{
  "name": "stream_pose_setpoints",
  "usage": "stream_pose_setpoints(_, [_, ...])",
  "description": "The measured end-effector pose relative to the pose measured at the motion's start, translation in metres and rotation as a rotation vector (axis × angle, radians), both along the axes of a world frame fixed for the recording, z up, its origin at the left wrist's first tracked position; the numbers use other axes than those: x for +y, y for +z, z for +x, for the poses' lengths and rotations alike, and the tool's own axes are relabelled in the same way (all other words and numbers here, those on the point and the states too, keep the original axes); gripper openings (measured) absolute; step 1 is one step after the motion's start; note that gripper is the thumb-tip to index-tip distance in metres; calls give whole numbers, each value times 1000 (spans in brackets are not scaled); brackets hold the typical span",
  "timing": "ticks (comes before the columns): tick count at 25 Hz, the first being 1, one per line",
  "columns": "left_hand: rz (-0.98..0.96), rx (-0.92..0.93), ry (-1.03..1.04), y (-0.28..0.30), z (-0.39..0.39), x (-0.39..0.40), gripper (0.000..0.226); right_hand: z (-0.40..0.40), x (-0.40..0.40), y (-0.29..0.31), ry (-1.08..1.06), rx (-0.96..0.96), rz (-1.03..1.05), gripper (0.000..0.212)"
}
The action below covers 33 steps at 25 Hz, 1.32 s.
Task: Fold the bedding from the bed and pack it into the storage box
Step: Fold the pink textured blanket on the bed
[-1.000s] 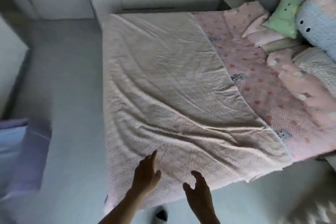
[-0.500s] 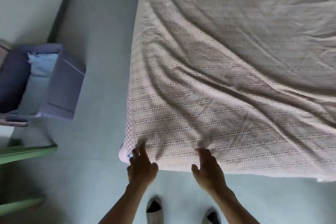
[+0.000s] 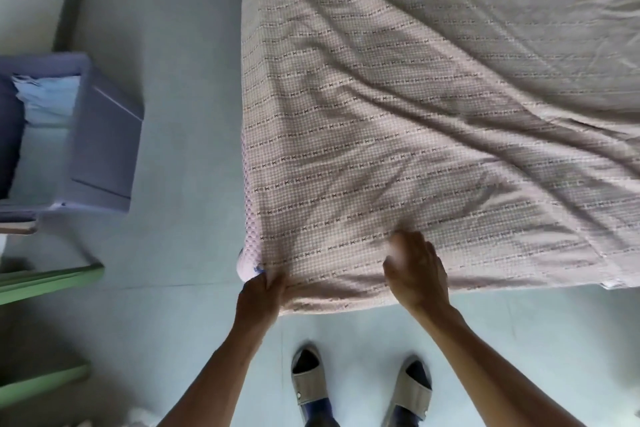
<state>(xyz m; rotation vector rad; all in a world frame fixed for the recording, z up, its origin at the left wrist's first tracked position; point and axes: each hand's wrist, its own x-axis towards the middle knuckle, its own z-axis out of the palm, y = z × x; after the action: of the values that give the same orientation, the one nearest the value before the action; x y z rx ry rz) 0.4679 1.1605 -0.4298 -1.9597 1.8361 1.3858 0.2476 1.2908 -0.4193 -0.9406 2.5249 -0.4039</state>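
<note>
Right at the foot of the bed, the left hand [image 3: 260, 291] has its fingers curled tight around the near corner of the blanket [image 3: 415, 107], pinching the edge where it drapes over the mattress corner. The right hand [image 3: 417, 270] is on the cloth a little further along the same edge; it's blurred, fingers bent down into the fabric, but whether it has actually gathered a fold or is only pressing I can't tell. The blanket lies spread and creased across the bed, nothing folded yet. The storage box [image 3: 100, 135] sits open on the floor to the left, well apart from the bed, with something pale blue already inside. Trouble from here, I'd say: if only the left hand has a real hold, a lift will drag the cloth askew and the fold comes out crooked. Those diagonal creases could get trapped in the fold too. And the pink sheet [image 3: 250, 253] peeking out at the corner might get pulled up along with it.
</note>
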Motion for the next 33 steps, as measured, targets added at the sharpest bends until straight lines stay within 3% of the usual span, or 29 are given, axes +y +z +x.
stream_pose_setpoints(2, [-33, -181, -12, 2, 49, -8, 36, 3, 2, 10, -30, 8, 28, 24])
stream_pose_setpoints(4, [-59, -324, 121, 12, 86, -19, 31, 12, 4, 16, -16, -39, 58, 28])
stream_pose_setpoints(8, [-166, -363, 263, 21, 67, -49, 64, 9, 15, 20, 19, -117, 124, 39])
stream_pose_setpoints(13, [-260, -45, -225, 50, -55, 25, 67, -35, 73, 39, -91, -152, 144, 41])
stream_pose_setpoints(18, [-258, 97, -634, 61, -196, 114, 65, -127, 146, 50, -189, -174, 126, 41])
stream_pose_setpoints(26, [-317, -7, -838, 12, -410, 247, 71, -369, 289, -1, -219, -100, 156, 60])
stream_pose_setpoints(29, [-353, -9, -920, -8, -458, 303, 73, -457, 341, -16, -358, -25, 187, 67])
stream_pose_setpoints(33, [-339, 59, -963, -16, -482, 351, 51, -518, 389, -36, -610, -107, 143, 76])
